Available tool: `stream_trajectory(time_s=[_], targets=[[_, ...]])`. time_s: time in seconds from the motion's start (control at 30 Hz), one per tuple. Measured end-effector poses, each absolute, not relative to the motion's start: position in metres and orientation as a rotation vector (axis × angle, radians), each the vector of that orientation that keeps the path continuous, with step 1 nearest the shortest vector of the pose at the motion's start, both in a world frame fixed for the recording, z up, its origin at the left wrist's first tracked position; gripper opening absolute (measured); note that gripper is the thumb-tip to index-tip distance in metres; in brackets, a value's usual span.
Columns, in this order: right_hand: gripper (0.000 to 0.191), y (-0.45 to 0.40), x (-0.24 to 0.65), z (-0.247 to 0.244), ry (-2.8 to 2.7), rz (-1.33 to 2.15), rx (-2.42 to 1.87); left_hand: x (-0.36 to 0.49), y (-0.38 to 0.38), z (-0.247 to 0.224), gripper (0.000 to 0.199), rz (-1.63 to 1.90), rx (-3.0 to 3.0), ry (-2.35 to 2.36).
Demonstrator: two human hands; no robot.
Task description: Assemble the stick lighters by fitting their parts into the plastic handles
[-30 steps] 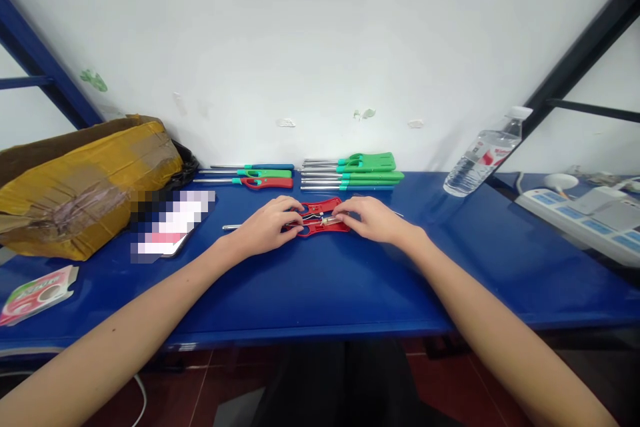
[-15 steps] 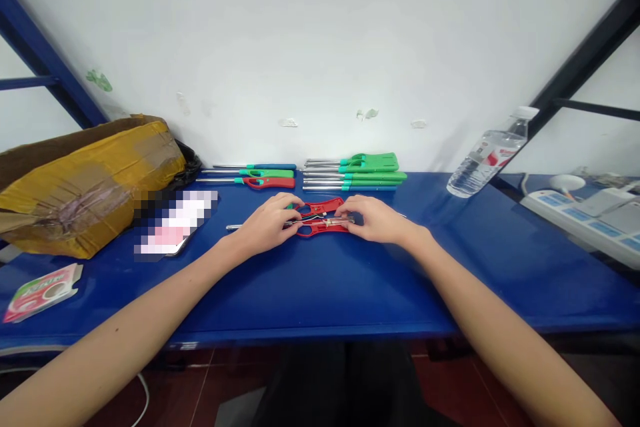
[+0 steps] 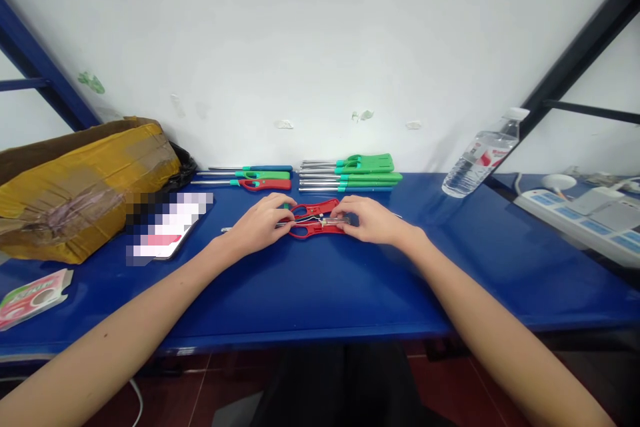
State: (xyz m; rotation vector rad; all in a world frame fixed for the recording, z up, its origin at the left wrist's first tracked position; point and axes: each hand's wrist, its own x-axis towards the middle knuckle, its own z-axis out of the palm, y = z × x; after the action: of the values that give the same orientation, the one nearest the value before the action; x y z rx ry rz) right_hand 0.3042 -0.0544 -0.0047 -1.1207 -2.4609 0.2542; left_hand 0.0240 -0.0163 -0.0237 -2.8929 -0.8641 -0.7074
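Observation:
Two red halves of a lighter casing [image 3: 320, 229] lie side by side on the blue table between my hands. My left hand [image 3: 261, 221] is at their left end, thumb and fingers pinched on the lighter's metal tube [image 3: 227, 230], whose tip sticks out to the left. My right hand [image 3: 374, 219] is closed on a clear lighter fuel tank [image 3: 337, 221] lying over the near half. Thin wires run between the tank and the left fingers. My fingers hide part of the casing's ends.
Behind stand green long-neck lighters [image 3: 373, 179] and a red-handled lighter [image 3: 273, 184] beside others. To the left are a taped cardboard box [image 3: 95, 187], a phone [image 3: 175, 227] and a small carton piece [image 3: 35, 297]. A water bottle [image 3: 480, 160] and power strip [image 3: 565, 210] are right.
The view has shifted slightly. My left fingertips have dropped a little at the casing's left end; my right hand stays on the fuel tank.

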Motion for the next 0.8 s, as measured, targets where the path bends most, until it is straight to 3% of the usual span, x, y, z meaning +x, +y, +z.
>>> stream_trajectory(time_s=[0.5, 0.8], targets=[[0.020, -0.055, 0.301, -0.009, -2.522, 0.200, -1.102, 0.030, -0.020, -0.026, 0.023, -0.702, -2.988, -1.180], [0.025, -0.057, 0.303, -0.004, -2.502, 0.155, -1.131, 0.034, -0.025, -0.026, 0.019, -0.743, -2.990, -1.095]])
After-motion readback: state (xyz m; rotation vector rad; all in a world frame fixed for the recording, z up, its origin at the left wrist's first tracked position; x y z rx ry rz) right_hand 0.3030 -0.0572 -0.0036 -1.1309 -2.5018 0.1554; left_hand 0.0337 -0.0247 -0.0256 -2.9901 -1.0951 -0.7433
